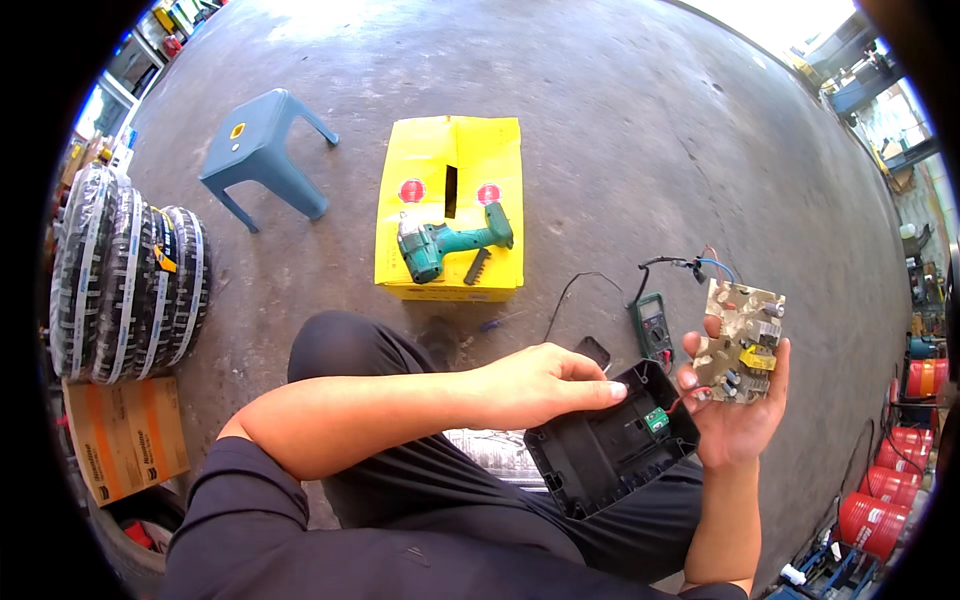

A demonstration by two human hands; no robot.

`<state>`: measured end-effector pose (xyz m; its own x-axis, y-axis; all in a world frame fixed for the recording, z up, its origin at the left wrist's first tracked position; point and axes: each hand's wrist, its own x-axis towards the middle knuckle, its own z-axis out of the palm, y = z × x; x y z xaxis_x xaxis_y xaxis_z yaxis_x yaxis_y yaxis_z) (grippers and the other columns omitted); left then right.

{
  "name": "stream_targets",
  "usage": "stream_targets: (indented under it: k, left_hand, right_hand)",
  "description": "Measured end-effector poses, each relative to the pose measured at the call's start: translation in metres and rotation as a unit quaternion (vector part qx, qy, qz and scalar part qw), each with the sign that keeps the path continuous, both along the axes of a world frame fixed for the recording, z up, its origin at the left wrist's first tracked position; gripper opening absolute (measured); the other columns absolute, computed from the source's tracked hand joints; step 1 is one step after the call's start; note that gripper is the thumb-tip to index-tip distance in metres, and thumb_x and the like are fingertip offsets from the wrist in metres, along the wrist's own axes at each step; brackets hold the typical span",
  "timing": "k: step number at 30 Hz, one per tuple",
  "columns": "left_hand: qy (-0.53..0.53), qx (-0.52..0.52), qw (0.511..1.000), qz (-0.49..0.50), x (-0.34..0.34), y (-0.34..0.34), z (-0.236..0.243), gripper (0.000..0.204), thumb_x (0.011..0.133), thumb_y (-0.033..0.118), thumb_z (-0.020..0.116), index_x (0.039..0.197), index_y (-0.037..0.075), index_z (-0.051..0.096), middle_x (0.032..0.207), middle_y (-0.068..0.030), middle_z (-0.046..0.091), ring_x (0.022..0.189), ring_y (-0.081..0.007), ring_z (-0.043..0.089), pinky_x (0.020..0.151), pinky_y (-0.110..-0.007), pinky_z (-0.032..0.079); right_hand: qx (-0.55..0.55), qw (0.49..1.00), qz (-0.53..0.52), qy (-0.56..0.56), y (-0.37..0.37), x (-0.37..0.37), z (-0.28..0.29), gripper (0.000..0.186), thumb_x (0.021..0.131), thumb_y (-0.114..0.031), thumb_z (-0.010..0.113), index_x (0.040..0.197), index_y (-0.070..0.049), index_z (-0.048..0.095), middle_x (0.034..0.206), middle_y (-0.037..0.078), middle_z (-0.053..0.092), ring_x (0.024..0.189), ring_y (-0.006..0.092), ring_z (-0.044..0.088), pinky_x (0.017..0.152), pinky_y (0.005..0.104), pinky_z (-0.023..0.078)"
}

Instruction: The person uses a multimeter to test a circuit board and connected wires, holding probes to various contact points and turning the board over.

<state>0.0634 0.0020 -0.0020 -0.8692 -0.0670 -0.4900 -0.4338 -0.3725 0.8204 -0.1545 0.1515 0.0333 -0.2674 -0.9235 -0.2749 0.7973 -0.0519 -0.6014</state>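
My left hand (550, 385) grips the upper left edge of an open black plastic housing (585, 470), thumb over its rim, above my lap. Inside the housing sits a small green circuit board (656, 421). Red and dark wires run from it toward a larger beige circuit board (730, 325), which my right hand (735, 435) holds up by its edges, fingers curled around it. Capacitors and a yellow transformer (757, 358) stand on this board. From its top, blue and red wires lead to a black cable (665, 262). A green multimeter (653, 325) lies on the floor just beyond the housing.
Ahead, a yellow box (450, 150) carries a teal cordless power tool (465, 240) and a black toothed strip (478, 266). A blue-grey stool (260, 140) stands farther left. Wrapped tyres (125, 275) rest above a cardboard box (130, 440); red drums (875, 522) line the right.
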Motion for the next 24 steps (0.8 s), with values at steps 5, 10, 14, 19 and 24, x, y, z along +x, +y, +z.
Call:
stream_targets:
  k: [5, 10, 14, 19, 24]
  left_hand:
    - [-0.001, 0.033, 0.999, 0.024, -0.001, 0.002, -0.005, 0.043, 0.106, 0.038, 0.065, 0.122, -0.001, 0.07, 0.11, -0.0013, 0.072, 0.102, -0.0069, 0.063, 0.092, -0.027, 0.052]
    - [-0.002, 0.044, 0.998, 0.034, 0.0, 0.002, -0.008, 0.039, 0.106, 0.034, 0.066, 0.122, -0.001, 0.069, 0.11, -0.0015, 0.072, 0.1, -0.006, 0.064, 0.09, -0.026, 0.053]
    - [-0.003, 0.055, 0.998, 0.038, -0.001, 0.004, -0.008, 0.036, 0.107, 0.033, 0.065, 0.119, 0.0, 0.069, 0.107, 0.0, 0.071, 0.098, -0.0048, 0.063, 0.089, -0.025, 0.053]
    - [-0.004, 0.064, 0.997, 0.042, 0.0, 0.004, -0.001, 0.033, 0.107, 0.031, 0.064, 0.117, 0.0, 0.069, 0.104, 0.0017, 0.07, 0.096, -0.004, 0.061, 0.087, -0.024, 0.052]
    - [-0.002, 0.057, 0.997, 0.042, 0.001, 0.003, 0.0, 0.034, 0.107, 0.031, 0.063, 0.119, -0.001, 0.068, 0.106, 0.0016, 0.07, 0.097, -0.0044, 0.061, 0.088, -0.025, 0.052]
  right_hand:
    - [-0.015, 0.999, 0.024, -0.026, 0.001, -0.007, -0.002, 0.092, 0.103, -0.073, 0.027, 0.145, 0.005, 0.053, 0.132, 0.029, 0.065, 0.095, 0.0386, 0.066, 0.071, 0.0401, 0.054]
    - [0.005, 1.0, 0.01, -0.007, -0.002, -0.003, 0.001, 0.089, 0.104, -0.07, 0.03, 0.145, 0.005, 0.054, 0.127, 0.027, 0.066, 0.091, 0.0362, 0.066, 0.068, 0.0374, 0.054]
    - [-0.027, 0.999, 0.032, -0.023, 0.001, -0.009, -0.005, 0.092, 0.104, -0.073, 0.027, 0.148, 0.005, 0.05, 0.132, 0.03, 0.063, 0.098, 0.0379, 0.066, 0.074, 0.0397, 0.055]
    - [-0.024, 0.999, 0.035, -0.018, 0.001, -0.007, -0.005, 0.09, 0.104, -0.072, 0.028, 0.148, 0.004, 0.049, 0.131, 0.03, 0.063, 0.097, 0.0376, 0.067, 0.074, 0.039, 0.056]
    - [-0.017, 1.0, 0.02, -0.003, -0.002, -0.003, -0.001, 0.083, 0.106, -0.068, 0.029, 0.15, -0.002, 0.049, 0.131, 0.028, 0.064, 0.093, 0.0377, 0.067, 0.069, 0.0384, 0.056]
